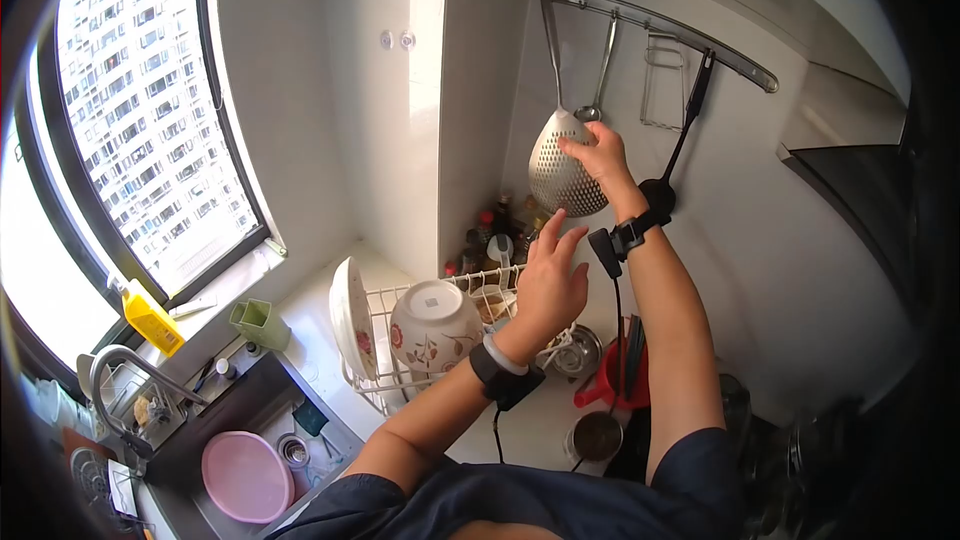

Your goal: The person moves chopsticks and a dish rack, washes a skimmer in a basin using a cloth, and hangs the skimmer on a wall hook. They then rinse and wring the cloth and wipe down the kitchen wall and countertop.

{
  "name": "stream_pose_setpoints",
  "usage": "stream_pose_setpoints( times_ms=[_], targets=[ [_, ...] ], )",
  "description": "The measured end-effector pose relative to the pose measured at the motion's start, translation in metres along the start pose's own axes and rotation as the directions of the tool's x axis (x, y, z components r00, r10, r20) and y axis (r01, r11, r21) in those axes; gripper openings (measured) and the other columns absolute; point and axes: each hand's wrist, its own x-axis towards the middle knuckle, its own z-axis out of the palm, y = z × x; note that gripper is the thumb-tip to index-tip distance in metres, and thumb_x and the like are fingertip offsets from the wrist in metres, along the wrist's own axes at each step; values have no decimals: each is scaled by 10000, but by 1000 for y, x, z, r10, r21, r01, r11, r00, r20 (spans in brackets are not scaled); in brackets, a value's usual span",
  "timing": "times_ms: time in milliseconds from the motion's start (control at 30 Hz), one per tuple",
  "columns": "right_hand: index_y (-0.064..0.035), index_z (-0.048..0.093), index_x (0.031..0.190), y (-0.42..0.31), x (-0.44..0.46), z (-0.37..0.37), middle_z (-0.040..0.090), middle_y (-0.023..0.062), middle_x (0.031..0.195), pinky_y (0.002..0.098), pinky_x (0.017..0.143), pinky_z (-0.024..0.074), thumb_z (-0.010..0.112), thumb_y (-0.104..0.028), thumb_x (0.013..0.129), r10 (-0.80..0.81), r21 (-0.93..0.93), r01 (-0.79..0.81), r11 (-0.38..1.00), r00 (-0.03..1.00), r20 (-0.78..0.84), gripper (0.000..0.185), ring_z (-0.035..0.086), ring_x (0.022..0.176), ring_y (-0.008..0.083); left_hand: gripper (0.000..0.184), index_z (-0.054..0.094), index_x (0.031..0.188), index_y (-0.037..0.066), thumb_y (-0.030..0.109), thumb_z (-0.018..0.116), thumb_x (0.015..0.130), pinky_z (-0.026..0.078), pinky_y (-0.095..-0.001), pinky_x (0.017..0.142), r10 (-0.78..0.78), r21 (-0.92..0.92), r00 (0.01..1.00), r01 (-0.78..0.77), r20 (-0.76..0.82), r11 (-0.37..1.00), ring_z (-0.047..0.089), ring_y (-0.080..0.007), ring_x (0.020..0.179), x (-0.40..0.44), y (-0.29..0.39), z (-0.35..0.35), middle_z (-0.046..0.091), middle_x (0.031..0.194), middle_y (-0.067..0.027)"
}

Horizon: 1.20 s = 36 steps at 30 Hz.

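Note:
A large perforated metal skimmer (562, 165) hangs by its handle from a wall rail (660, 25), its bowl facing me. My right hand (602, 158) grips the right edge of the bowl, thumb on the front; the other fingers are partly hidden. Just below the skimmer, my left hand (552, 280) is raised with fingers apart and holds nothing. Its fingertips come close to the bowl's lower rim; whether they touch I cannot tell. Beside the skimmer on the rail hang a ladle (608, 65), a wire rack (664, 80) and a black-handled utensil (690, 125).
Beneath my left hand, a white dish rack (375, 395) holds a floral bowl (436, 325) and a plate (350, 320). Bottles (488, 230) fill the corner. A red container (610, 380) stands on the counter. At left, a pink basin (248, 475) sits in the sink (225, 410).

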Motion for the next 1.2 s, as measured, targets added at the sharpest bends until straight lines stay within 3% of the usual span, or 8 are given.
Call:
stream_pose_setpoints(
  times_ms=[367,667,733,867,933,1033,1100,1200],
  targets=[
    [22,617,926,-5,11,9,650,103,826,306,690,472,750,-235,681,108,139,-107,984,994,1,379,617,750,192,424,533,1129,79,50,625,716,442,-415,871,-57,70,997,53,50,996,478,-395,1100,-7,-16,-7,407,1289,-209],
    [34,591,934,41,16,33,640,102,807,306,670,469,728,-245,708,146,172,-158,972,986,85,385,602,728,171,405,528,1118,73,57,628,726,464,-411,822,-72,42,996,70,52,997,508,-401,1056,-11,-21,-17,412,1280,-214],
    [36,580,925,54,19,42,635,88,785,300,654,466,712,-250,726,89,127,-92,988,996,29,372,594,708,161,407,520,1115,64,41,617,720,459,-416,836,-123,6,990,123,62,992,487,-417,1082,-10,-22,-19,404,1283,-228],
    [48,574,990,80,26,55,634,95,806,292,674,466,682,-240,754,121,63,-125,990,990,74,388,594,734,157,425,501,1138,60,46,620,731,461,-419,832,-168,-17,984,169,53,986,493,-429,1073,-7,-28,-21,384,1301,-231],
    [52,557,1078,103,31,65,631,117,868,299,712,468,660,-185,765,86,98,-80,992,995,-59,406,601,782,178,428,496,1144,60,51,621,735,461,-420,833,-169,-18,984,170,51,985,493,-432,1072,-6,-30,-22,377,1306,-233],
    [49,524,1154,126,34,64,626,145,967,309,775,461,638,-126,767,205,178,-218,960,975,88,440,603,874,211,422,500,1143,62,63,627,741,463,-419,832,-175,7,983,175,56,985,493,-433,1070,-7,-33,-24,374,1305,-236],
    [45,513,1171,135,33,66,621,150,999,310,792,457,634,-108,763,170,169,-176,970,984,46,452,597,912,225,385,529,1149,99,82,614,774,495,-350,760,-185,47,981,182,63,982,573,-300,980,-9,-35,-24,374,1323,-170],
    [47,438,1242,126,28,63,569,150,1125,300,857,423,599,-61,788,188,107,-192,976,981,45,494,551,1024,225,378,532,1140,99,79,619,773,504,-359,767,-181,73,982,177,56,982,572,-311,990,-10,-35,-24,377,1318,-170]
  ],
)
